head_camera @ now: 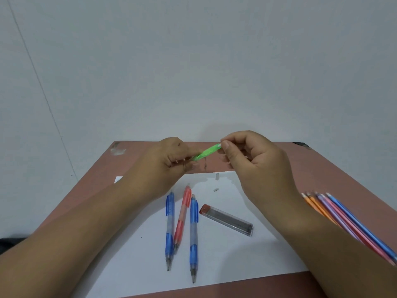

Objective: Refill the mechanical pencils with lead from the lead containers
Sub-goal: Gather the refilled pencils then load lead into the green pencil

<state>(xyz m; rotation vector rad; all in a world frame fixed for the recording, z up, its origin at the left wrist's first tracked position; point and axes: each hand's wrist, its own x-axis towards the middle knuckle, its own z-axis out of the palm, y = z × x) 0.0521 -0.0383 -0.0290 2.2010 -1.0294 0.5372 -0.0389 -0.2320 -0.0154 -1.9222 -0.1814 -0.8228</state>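
Left hand (169,159) gripping green pencil (207,152), right hand (249,155) pinching, seemingly, its top end

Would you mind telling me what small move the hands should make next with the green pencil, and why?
Probably slide lead into the green pencil: the left hand grips its lower end, the right hand pinches at its top, a small cap and eraser lie on the paper, so it looks open. Whether lead is held is unclear.

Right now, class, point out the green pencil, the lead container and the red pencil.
green pencil (208,152): head view, mid-barrel between the hands.
lead container (229,220): head view, middle of its clear case.
red pencil (182,216): head view, mid-barrel.
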